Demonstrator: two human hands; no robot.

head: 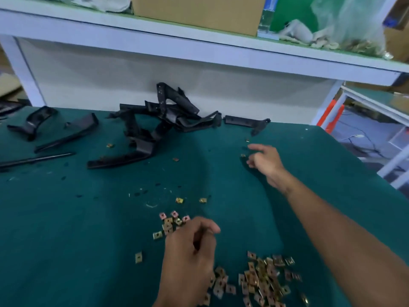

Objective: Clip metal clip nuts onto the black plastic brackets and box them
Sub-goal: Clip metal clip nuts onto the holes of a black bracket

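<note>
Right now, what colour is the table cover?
Dark teal green table cover, seen in the head view.

head cam | looks forward-down | close over green table (66, 218)

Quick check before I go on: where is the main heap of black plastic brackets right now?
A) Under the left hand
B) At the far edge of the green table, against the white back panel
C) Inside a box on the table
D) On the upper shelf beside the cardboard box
B: the heap of black plastic brackets lies at the far edge of the green table, while the left hand is among the clip nuts nearer the person.
</note>
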